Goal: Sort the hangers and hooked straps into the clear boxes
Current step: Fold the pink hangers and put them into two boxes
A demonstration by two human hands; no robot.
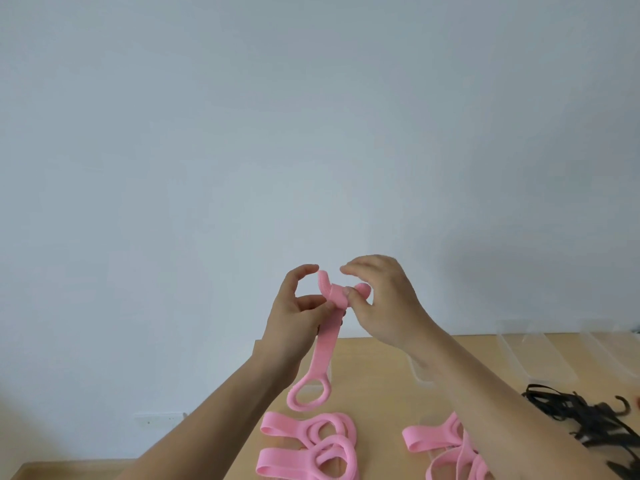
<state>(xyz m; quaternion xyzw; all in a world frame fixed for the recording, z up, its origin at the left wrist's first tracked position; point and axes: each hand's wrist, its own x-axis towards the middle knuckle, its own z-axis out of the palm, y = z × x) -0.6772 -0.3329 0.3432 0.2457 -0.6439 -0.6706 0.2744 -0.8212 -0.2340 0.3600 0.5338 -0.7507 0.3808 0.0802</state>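
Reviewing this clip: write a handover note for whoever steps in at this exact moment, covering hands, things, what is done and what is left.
Left hand: pinches the raised pink strap just below its folded top.
Right hand: its fingers pinch that folded top end. The strap's ring hangs down above the table.
Things: more pink straps lie on the table in a left heap and a right heap. The black hooked straps are at the right, and the clear boxes at the far right.
Done: nothing shows inside the visible parts of the boxes.
Left: box the held strap, then both heaps and the black ones.
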